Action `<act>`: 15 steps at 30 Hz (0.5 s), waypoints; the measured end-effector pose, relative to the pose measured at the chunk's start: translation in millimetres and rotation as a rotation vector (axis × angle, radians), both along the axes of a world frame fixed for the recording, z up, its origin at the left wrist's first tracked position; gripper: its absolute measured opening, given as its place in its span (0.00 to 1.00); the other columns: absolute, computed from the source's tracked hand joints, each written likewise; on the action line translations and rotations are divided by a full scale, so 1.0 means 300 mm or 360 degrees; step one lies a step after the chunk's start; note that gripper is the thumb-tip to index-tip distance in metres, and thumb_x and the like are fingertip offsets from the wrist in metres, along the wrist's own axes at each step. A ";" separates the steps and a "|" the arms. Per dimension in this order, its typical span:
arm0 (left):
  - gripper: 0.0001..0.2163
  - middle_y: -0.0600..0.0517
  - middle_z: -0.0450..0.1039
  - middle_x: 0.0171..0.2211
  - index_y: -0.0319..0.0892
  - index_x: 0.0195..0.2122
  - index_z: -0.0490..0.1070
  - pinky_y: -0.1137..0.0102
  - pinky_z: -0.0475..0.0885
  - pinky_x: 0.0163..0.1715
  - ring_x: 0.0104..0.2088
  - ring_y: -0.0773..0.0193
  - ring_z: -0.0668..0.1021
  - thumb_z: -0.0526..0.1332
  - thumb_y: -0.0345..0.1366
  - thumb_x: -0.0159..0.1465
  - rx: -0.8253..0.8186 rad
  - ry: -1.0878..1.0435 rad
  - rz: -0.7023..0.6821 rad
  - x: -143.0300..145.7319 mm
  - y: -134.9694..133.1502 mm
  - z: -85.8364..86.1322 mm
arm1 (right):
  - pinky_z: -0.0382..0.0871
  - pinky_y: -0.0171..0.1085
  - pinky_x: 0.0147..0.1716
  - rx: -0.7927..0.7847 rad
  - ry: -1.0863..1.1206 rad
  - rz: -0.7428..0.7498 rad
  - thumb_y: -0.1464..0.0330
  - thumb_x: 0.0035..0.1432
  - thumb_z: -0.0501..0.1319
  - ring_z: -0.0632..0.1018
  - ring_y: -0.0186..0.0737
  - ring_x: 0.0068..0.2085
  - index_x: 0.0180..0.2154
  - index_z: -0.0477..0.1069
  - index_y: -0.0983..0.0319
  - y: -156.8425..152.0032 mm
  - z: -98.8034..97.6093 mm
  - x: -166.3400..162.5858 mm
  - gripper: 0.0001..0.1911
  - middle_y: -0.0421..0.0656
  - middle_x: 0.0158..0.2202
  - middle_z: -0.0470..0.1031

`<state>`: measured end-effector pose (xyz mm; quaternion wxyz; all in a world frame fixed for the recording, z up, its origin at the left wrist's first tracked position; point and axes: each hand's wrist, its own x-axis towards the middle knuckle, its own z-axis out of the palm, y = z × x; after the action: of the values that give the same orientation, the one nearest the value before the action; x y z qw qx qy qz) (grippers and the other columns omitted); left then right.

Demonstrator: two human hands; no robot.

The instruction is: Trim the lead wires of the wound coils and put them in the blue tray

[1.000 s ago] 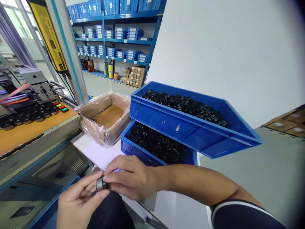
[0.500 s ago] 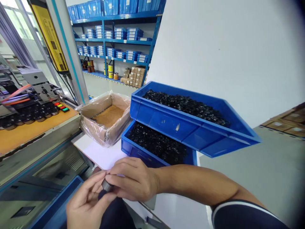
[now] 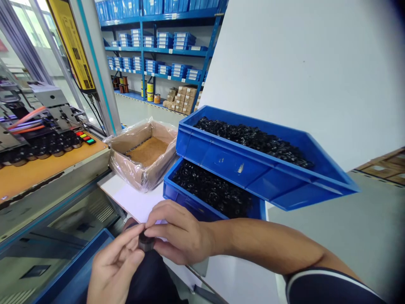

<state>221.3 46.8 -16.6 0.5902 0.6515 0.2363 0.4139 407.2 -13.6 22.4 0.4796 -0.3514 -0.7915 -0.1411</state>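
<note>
Both of my hands meet low in the view, over my lap. My left hand (image 3: 114, 266) and my right hand (image 3: 180, 234) pinch the same small dark round part (image 3: 146, 242) between their fingertips. Just beyond them a blue bin (image 3: 177, 196) full of black ring-shaped parts (image 3: 211, 192) stands on a white table (image 3: 136, 202). A second blue bin (image 3: 268, 177) rests tilted on top of it, also holding black parts (image 3: 253, 139).
A plastic-lined cardboard box (image 3: 144, 156) sits left of the bins. A machine with an orange top (image 3: 34, 169), coloured buttons (image 3: 85, 137) and a row of dark parts (image 3: 41, 147) stands at left. Blue shelving (image 3: 164, 50) with boxes lines the back. A white wall is at right.
The round part has been turned between my fingertips, its metallic side no longer showing. Both hands have shifted slightly right, and my view has tipped a little.
</note>
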 end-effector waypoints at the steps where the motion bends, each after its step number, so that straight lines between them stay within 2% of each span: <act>1: 0.15 0.48 0.84 0.39 0.50 0.47 0.81 0.70 0.80 0.40 0.39 0.58 0.84 0.71 0.39 0.57 -0.0257 -0.0070 -0.0103 0.009 0.001 -0.008 | 0.79 0.42 0.42 0.0008 -0.0015 -0.0022 0.75 0.61 0.60 0.78 0.43 0.41 0.41 0.71 0.70 0.003 0.001 0.003 0.06 0.52 0.38 0.77; 2: 0.17 0.47 0.84 0.39 0.48 0.47 0.81 0.70 0.79 0.40 0.39 0.58 0.84 0.73 0.40 0.55 -0.0447 -0.0138 -0.0188 0.018 0.002 -0.014 | 0.79 0.42 0.42 0.0018 -0.0030 -0.0037 0.75 0.61 0.59 0.78 0.42 0.41 0.40 0.71 0.69 0.005 0.001 0.005 0.05 0.52 0.38 0.77; 4: 0.19 0.48 0.83 0.37 0.46 0.44 0.81 0.72 0.78 0.40 0.37 0.60 0.83 0.75 0.41 0.51 -0.0635 -0.0223 -0.0260 0.034 0.005 -0.021 | 0.79 0.41 0.41 0.0026 -0.0041 -0.0053 0.75 0.62 0.59 0.78 0.42 0.41 0.40 0.71 0.69 0.008 0.001 0.007 0.05 0.52 0.38 0.77; 8: 0.17 0.52 0.81 0.32 0.50 0.48 0.78 0.73 0.78 0.34 0.29 0.66 0.81 0.69 0.46 0.59 -0.0701 -0.0231 -0.0254 0.037 0.013 -0.026 | 0.79 0.39 0.41 0.0012 0.0008 -0.0059 0.73 0.64 0.60 0.78 0.39 0.40 0.42 0.70 0.70 0.008 -0.004 0.008 0.06 0.50 0.37 0.78; 10: 0.14 0.52 0.82 0.34 0.52 0.49 0.77 0.73 0.78 0.35 0.31 0.65 0.81 0.67 0.44 0.62 -0.0470 -0.0156 -0.0216 0.025 0.025 -0.023 | 0.78 0.39 0.42 -0.0003 0.0017 -0.0055 0.72 0.64 0.61 0.78 0.39 0.41 0.42 0.70 0.70 0.008 -0.006 0.010 0.07 0.51 0.37 0.78; 13: 0.13 0.51 0.81 0.44 0.53 0.49 0.78 0.73 0.78 0.41 0.42 0.62 0.82 0.67 0.35 0.62 0.0279 -0.0049 -0.0090 0.007 0.048 -0.005 | 0.78 0.39 0.42 -0.0025 0.0006 -0.0049 0.72 0.66 0.60 0.79 0.40 0.41 0.43 0.71 0.71 0.006 -0.009 0.011 0.07 0.52 0.38 0.78; 15: 0.15 0.51 0.78 0.46 0.50 0.48 0.78 0.75 0.77 0.44 0.45 0.63 0.81 0.67 0.29 0.61 0.0750 -0.0017 -0.0024 -0.002 0.061 0.010 | 0.78 0.39 0.42 -0.0025 -0.0007 -0.0040 0.71 0.67 0.58 0.79 0.40 0.41 0.42 0.71 0.71 0.005 -0.011 0.010 0.08 0.51 0.37 0.78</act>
<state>220.6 65.1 -13.6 0.4260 0.7709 0.1251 0.4567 410.2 -12.2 19.2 0.4733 -0.3649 -0.7891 -0.1418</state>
